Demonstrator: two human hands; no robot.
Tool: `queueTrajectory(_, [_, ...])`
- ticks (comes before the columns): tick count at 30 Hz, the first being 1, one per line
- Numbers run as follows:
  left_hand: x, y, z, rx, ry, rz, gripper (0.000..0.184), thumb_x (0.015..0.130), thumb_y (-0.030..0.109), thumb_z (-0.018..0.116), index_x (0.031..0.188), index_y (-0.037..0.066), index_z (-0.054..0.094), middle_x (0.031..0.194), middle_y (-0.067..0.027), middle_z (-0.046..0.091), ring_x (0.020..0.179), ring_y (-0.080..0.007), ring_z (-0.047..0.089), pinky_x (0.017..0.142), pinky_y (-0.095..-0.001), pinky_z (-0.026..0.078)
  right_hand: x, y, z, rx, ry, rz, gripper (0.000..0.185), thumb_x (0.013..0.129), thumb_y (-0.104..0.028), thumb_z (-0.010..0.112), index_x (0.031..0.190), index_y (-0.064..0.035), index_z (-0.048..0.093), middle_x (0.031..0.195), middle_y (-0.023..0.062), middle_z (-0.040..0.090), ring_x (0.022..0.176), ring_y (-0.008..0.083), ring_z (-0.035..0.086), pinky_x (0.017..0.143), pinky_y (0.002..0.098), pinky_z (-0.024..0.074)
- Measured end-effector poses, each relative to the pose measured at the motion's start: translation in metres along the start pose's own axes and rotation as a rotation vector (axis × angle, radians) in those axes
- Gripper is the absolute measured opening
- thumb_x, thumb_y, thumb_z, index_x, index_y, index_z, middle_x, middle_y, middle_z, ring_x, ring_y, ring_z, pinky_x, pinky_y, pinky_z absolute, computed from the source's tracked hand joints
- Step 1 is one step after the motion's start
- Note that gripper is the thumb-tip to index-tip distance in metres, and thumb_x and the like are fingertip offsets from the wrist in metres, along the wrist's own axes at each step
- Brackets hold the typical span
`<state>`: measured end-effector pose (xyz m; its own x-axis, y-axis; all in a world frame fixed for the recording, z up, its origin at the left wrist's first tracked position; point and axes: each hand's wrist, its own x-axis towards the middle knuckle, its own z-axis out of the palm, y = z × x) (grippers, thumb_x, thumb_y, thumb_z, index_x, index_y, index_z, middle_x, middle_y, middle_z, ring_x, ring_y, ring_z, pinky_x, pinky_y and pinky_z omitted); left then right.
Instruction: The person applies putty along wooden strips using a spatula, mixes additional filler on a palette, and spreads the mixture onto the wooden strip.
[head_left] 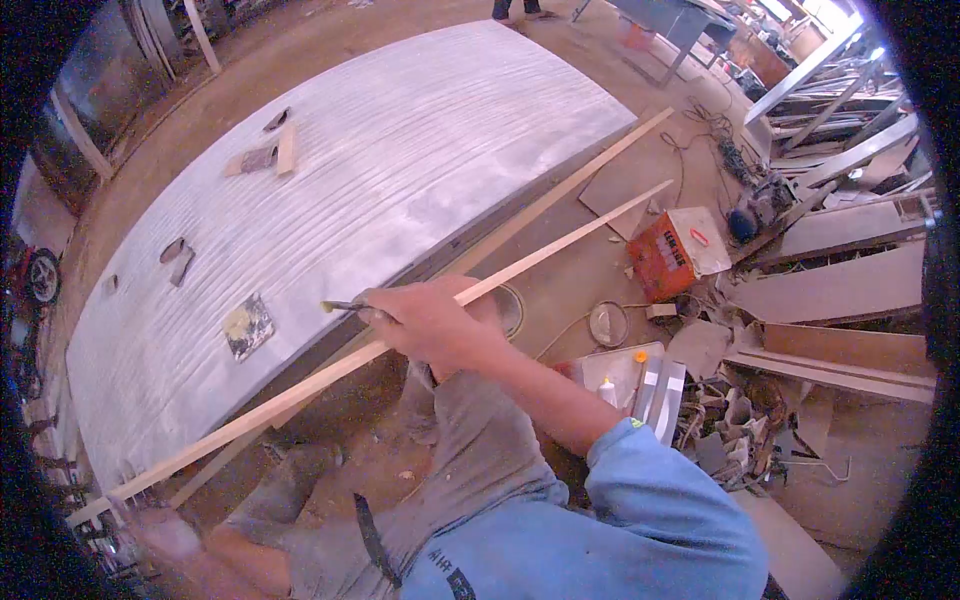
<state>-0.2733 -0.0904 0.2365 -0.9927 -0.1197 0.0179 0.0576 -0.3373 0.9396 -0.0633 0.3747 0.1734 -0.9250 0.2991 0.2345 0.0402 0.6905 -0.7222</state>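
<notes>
A long thin wooden strip (290, 397) lies diagonally in front of me, along the near edge of a large pale, streaked panel (400, 130). My right hand (430, 318) is closed on a small brush (345, 306) with a yellowish tip, pointing left over the panel's edge. The strip passes right at this hand; whether the fingers also touch it is hidden. At the strip's lower left end is my left hand (165, 530), smeared by motion, its fingers unclear. A square card with dark smears (248, 327) rests on the panel.
Small scraps and a wood block (287, 150) lie on the panel. A second strip (570, 185) runs beside it. To the right are a red box (675, 255), a round lid (608, 324), a white bottle (607, 391) and piled scrap. A person's feet (520, 12) show beyond the panel.
</notes>
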Motion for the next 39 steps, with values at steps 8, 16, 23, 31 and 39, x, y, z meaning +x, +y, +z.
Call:
queueTrajectory(8, [0.041, -0.033, -0.031, 0.014, 0.221, -0.131, 0.058, 0.099, 0.044, 0.05, 0.146, 0.011, 0.04, 0.15, -0.0191, 0.039, 0.124, -0.0332, 0.05, 0.104, -0.0445, 0.045, 0.013, -0.041, 0.041, -0.067, -0.214, 0.105, 0.021, 0.096, -0.019, 0.05, 0.101, -0.0008, 0.057, 0.081, 0.0228, 0.064, 0.079, 0.0437, 0.065, 0.07, 0.0539, 0.0496])
queueTrajectory(16, [0.101, -0.077, -0.156, 0.007, 0.212, -0.044, 0.058, 0.099, 0.04, 0.051, 0.147, 0.01, 0.039, 0.146, -0.0182, 0.045, 0.13, -0.0323, 0.048, 0.109, -0.0465, 0.04, 0.014, -0.071, 0.07, -0.103, -0.234, 0.04, 0.021, 0.093, -0.017, 0.051, 0.102, 0.0005, 0.058, 0.083, 0.0219, 0.067, 0.077, 0.042, 0.067, 0.069, 0.0538, 0.0531])
queueTrajectory(23, [0.055, -0.07, -0.118, -0.001, 0.369, -0.056, 0.059, 0.097, 0.036, 0.055, 0.148, 0.011, 0.038, 0.144, -0.0183, 0.047, 0.129, -0.0299, 0.049, 0.108, -0.0457, 0.04, 0.035, -0.057, 0.082, -0.114, -0.385, -0.134, 0.023, 0.092, -0.019, 0.052, 0.101, 0.0, 0.06, 0.083, 0.0224, 0.067, 0.079, 0.0422, 0.067, 0.071, 0.0535, 0.0533])
queueTrajectory(31, [0.026, -0.102, -0.128, -0.001, 0.227, -0.105, 0.061, 0.096, 0.035, 0.057, 0.149, 0.011, 0.036, 0.141, -0.0178, 0.049, 0.127, -0.0286, 0.05, 0.107, -0.0443, 0.041, 0.053, 0.019, 0.103, 0.036, -0.686, 0.196, 0.029, 0.093, -0.023, 0.047, 0.099, 0.0009, 0.062, 0.099, 0.0262, 0.066, 0.096, 0.0423, 0.065, 0.084, 0.0536, 0.0503])
queueTrajectory(39, [-0.042, -0.164, -0.065, -0.173, 0.221, -0.39, 0.051, 0.091, 0.046, 0.067, 0.125, 0.013, 0.049, 0.11, -0.0098, 0.057, 0.108, -0.0273, 0.055, 0.101, -0.0476, 0.04, -0.004, 0.124, 0.13, -0.013, -0.321, 0.003, 0.032, 0.094, -0.031, 0.053, 0.116, -0.0107, 0.065, 0.104, 0.0209, 0.067, 0.098, 0.0418, 0.062, 0.086, 0.0507, 0.0488])
